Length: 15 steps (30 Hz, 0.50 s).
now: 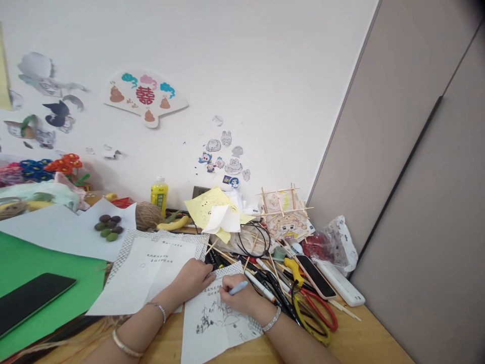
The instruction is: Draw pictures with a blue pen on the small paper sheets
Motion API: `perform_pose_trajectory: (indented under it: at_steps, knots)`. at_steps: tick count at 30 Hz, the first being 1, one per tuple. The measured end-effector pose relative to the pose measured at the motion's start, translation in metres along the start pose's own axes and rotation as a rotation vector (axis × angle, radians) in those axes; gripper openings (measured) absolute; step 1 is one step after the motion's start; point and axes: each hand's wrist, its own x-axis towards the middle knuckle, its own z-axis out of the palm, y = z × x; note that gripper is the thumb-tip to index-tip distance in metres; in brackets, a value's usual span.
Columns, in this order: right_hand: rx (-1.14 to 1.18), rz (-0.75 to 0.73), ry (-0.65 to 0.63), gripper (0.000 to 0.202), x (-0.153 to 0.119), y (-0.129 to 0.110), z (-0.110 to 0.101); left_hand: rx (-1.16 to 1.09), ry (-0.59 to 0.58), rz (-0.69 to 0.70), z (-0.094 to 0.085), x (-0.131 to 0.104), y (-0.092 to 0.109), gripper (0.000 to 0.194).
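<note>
Bare forearms [148, 316] reach toward the right hand [238, 297], whose fingers pinch a light-blue pen [238, 287] over the inked sheet [212, 331], which lies beneath it on the wooden table [375, 341]. The left hand [193, 279] rests by that sheet's upper left edge, its fingers too hidden to tell whether spread; pressing the paper flat there should steady strokes beside the crowded markers [260, 287].

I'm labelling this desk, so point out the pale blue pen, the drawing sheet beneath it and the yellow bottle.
Pale blue pen [238, 287]: head view, on its barrel.
Drawing sheet [215, 333]: head view, on its lower half.
Yellow bottle [159, 197]: head view, midway up its body.
</note>
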Motion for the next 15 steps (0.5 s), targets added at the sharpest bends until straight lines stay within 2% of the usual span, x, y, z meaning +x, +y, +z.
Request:
perform_pose_trajectory:
  at_steps: [10,15]
  knots:
    - [0.018,0.0,0.032,0.021,0.0011,0.0018,0.0017,0.002,-0.015,-0.005,-0.0035,-0.0004,0.0016,0.032]
    - [0.145,-0.034,0.017,0.008,-0.0001,-0.0001,-0.0026,0.012,-0.02,-0.004,-0.0041,-0.0007,0.0015,0.032]
